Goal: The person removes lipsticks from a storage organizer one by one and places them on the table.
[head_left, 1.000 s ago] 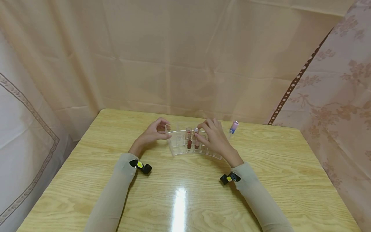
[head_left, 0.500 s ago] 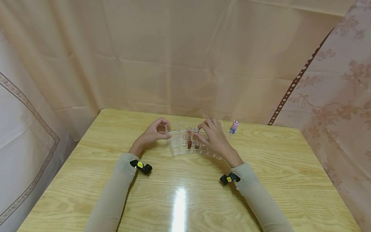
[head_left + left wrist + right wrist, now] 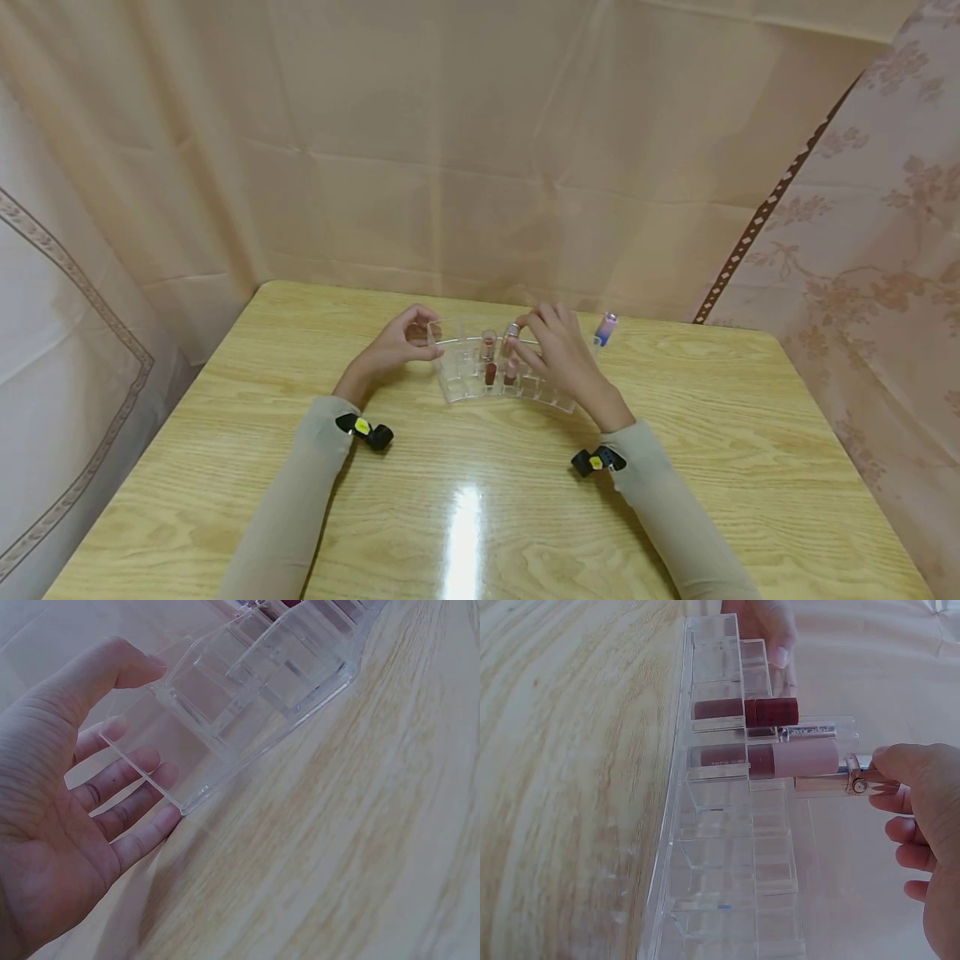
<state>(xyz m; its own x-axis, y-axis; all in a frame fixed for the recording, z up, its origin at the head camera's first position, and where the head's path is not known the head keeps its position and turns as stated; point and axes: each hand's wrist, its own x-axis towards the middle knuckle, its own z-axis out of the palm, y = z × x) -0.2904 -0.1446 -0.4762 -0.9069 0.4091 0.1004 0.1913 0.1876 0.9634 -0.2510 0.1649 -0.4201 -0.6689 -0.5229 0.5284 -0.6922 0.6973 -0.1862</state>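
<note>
A clear lipstick organizer [image 3: 459, 387] with rows of compartments stands on the table. My left hand [image 3: 399, 342] grips its left end, thumb at the top corner and fingers against the side wall [image 3: 196, 750]. My right hand [image 3: 562, 354] pinches the top of a shiny rose-gold lipstick [image 3: 821, 785] between thumb and index finger, over the back row; the lipstick leans slightly right. In the front row stand a dark red lip tube [image 3: 772, 712] and a pink-capped lip tube [image 3: 802, 757]. A clear-capped lipstick [image 3: 488, 343] stands behind the dark red one.
A pink-and-blue tube [image 3: 606, 329] stands near the organizer's right end. The wooden table [image 3: 390, 517] reaches back to a beige curtain [image 3: 420, 167], with a floral curtain [image 3: 885, 275] at the right.
My right hand has shifted slightly right and back, and the rose-gold lipstick's top has tipped right with it. More of the pink-capped tube shows. The left hand stays in place.
</note>
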